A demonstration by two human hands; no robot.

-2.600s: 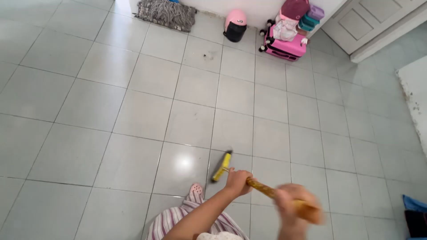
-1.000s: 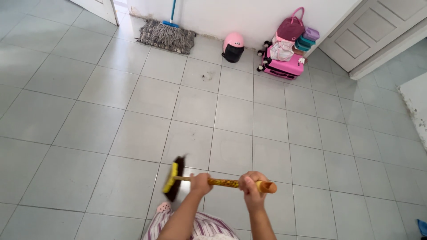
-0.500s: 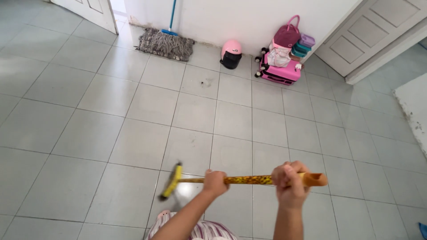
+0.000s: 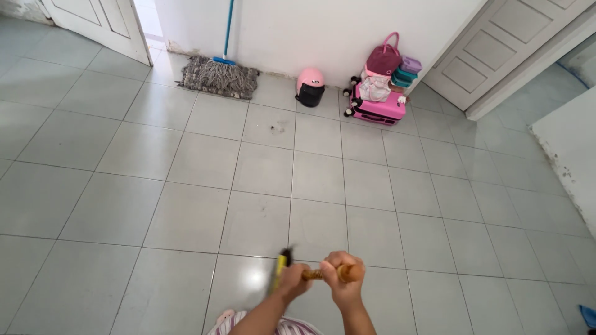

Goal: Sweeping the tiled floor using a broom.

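A: What have the hands got?

B: Both are wrapped around a broom (image 4: 310, 273). The right hand (image 4: 343, 280) is closed on the orange end of its patterned yellow handle, and the left hand (image 4: 290, 280) is closed on the same handle just beside it, at its nine o'clock.

A: And the broom's head?

B: Low over the tiled floor (image 4: 186, 211), at about nine o'clock from the left hand. It shows as a yellow bar with dark bristles, blurred.

A: What lies farther out?

B: At twelve o'clock, well apart, a pink and black helmet (image 4: 310, 85) stands by the white wall (image 4: 323, 31). At eleven o'clock a grey string mop (image 4: 218, 75) is spread on the tiles, its blue pole leaning up the wall. At one o'clock a pink suitcase (image 4: 376, 105) carries a dark pink bag (image 4: 382, 59) and stacked food boxes (image 4: 405, 71).
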